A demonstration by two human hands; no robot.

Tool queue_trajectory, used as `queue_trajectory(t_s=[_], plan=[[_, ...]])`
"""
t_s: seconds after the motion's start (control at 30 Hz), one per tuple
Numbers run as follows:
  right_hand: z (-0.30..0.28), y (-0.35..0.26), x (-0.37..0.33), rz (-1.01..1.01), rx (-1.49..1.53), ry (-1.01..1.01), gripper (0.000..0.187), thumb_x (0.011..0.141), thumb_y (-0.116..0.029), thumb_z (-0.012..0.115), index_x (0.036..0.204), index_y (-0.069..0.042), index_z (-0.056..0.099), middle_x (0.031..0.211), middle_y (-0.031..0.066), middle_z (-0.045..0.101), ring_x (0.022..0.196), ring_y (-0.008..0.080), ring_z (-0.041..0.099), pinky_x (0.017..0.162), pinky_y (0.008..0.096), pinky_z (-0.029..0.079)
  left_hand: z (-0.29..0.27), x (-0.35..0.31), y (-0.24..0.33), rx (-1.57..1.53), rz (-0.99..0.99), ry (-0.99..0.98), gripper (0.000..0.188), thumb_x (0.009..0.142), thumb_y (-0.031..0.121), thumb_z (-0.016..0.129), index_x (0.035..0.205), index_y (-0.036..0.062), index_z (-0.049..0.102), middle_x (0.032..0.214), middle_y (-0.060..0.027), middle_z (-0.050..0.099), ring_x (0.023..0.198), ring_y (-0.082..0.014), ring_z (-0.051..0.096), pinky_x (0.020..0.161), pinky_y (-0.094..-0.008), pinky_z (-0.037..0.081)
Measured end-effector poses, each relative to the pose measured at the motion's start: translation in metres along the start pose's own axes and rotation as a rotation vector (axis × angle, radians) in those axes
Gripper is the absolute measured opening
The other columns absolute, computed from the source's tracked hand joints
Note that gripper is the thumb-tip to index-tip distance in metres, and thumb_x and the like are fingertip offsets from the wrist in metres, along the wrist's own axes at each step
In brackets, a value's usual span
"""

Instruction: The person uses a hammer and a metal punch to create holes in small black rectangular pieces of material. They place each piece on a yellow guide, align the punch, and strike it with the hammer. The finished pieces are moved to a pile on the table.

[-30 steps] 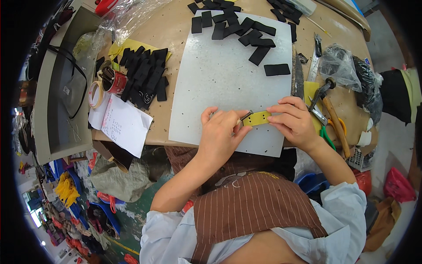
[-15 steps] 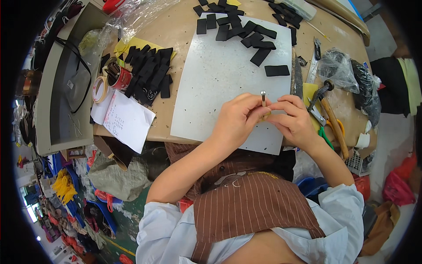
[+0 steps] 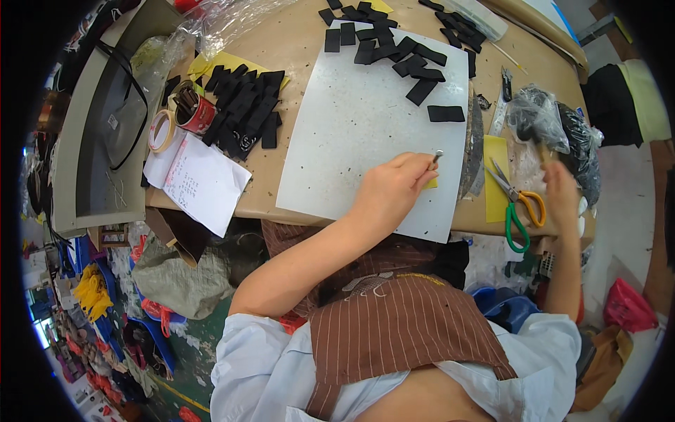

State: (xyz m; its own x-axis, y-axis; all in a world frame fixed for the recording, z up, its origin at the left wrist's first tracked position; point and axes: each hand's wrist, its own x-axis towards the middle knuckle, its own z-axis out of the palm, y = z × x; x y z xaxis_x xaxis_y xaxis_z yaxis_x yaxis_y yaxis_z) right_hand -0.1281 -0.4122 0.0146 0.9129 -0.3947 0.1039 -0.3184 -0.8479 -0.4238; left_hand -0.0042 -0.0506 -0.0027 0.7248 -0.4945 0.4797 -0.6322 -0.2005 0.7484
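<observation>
My left hand (image 3: 394, 186) is closed around a small metal punch (image 3: 437, 157), a rod with a shiny round top, standing on the white board (image 3: 337, 141). A bit of yellow material (image 3: 431, 184) shows below those fingers. Over at the right, my right hand (image 3: 560, 193) grips a hammer by its wooden handle (image 3: 543, 150); hand and tool are slightly blurred. The hammer's dark head is hard to make out against clear plastic wrapping. Black fabric strips (image 3: 422, 90) lie scattered across the far part of the board, one strip (image 3: 446, 113) apart from the others.
Scissors (image 3: 519, 200) with green and orange handles rest partly on a yellow sheet (image 3: 496, 155). Beyond them lies a cutter knife (image 3: 506, 84). Leftward are a heap of black strips (image 3: 242, 105), a red tin (image 3: 202, 116), a tape roll (image 3: 162, 131) and an open notebook (image 3: 207, 186).
My right hand has left the punch, moved right and picked up the hammer from the table. My left hand keeps hold of the punch, now slightly further right and tilted.
</observation>
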Motion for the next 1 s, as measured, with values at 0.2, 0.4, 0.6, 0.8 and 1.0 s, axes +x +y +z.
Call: queue_trajectory(t_s=[0.2, 0.4, 0.6, 0.8, 1.0], plan=[[-0.111, -0.137, 0.007, -0.276, 1.087, -0.021, 0.025, 0.102, -0.028, 0.049, 0.09, -0.008, 0.058, 0.068, -0.0009, 0.05, 0.052, 0.0059, 0.041, 0.046, 0.0193, 0.031, 0.001, -0.001, 0.005, 0.014, -0.026, -0.048, 0.013, 0.086, 0.01, 0.07, 0.095, 0.0025, 0.064, 0.087, -0.0104, 0.068, 0.071, -0.0276, 0.066, 0.061, -0.0341, 0.053], [-0.069, -0.178, -0.003, -0.369, 0.305, -0.15, 0.021, 0.1, -0.026, 0.056, 0.096, -0.005, 0.06, 0.074, -0.0017, 0.054, 0.058, 0.0045, 0.046, 0.051, 0.0218, 0.035, 0.005, -0.007, -0.001, 0.039, -0.093, 0.045, 0.015, 0.085, 0.011, 0.071, 0.091, 0.002, 0.061, 0.087, -0.0109, 0.066, 0.07, -0.0291, 0.065, 0.06, -0.0356, 0.052], [-0.158, -0.153, 0.027, -0.23, 0.884, -0.04, 0.03, 0.105, -0.032, 0.043, 0.103, -0.007, 0.06, 0.072, -0.0062, 0.052, 0.052, -0.0003, 0.041, 0.043, 0.0168, 0.03, -0.001, -0.004, 0.0, 0.025, -0.1, -0.031, 0.016, 0.085, 0.01, 0.071, 0.089, 0.0016, 0.058, 0.085, -0.0107, 0.065, 0.067, -0.0291, 0.063, 0.06, -0.0363, 0.051], [-0.112, -0.147, 0.006, -0.211, 0.745, -0.016, 0.022, 0.101, -0.022, 0.049, 0.096, -0.002, 0.057, 0.065, 0.0033, 0.056, 0.052, 0.0132, 0.048, 0.047, 0.0288, 0.037, 0.006, -0.004, 0.004, 0.029, 0.079, -0.062, 0.02, 0.084, 0.011, 0.071, 0.086, 0.0018, 0.054, 0.085, -0.0104, 0.065, 0.066, -0.0305, 0.062, 0.058, -0.0366, 0.051], [-0.051, -0.171, -0.002, -0.154, 0.09, -0.32, 0.025, 0.095, -0.024, 0.059, 0.089, 0.0, 0.053, 0.064, 0.0193, 0.053, 0.057, 0.0368, 0.051, 0.055, 0.0426, 0.041, 0.004, -0.005, 0.001, 0.13, -0.154, -0.016, 0.021, 0.086, 0.014, 0.072, 0.085, 0.002, 0.054, 0.089, -0.0139, 0.066, 0.067, -0.0287, 0.066, 0.056, -0.0344, 0.052]])
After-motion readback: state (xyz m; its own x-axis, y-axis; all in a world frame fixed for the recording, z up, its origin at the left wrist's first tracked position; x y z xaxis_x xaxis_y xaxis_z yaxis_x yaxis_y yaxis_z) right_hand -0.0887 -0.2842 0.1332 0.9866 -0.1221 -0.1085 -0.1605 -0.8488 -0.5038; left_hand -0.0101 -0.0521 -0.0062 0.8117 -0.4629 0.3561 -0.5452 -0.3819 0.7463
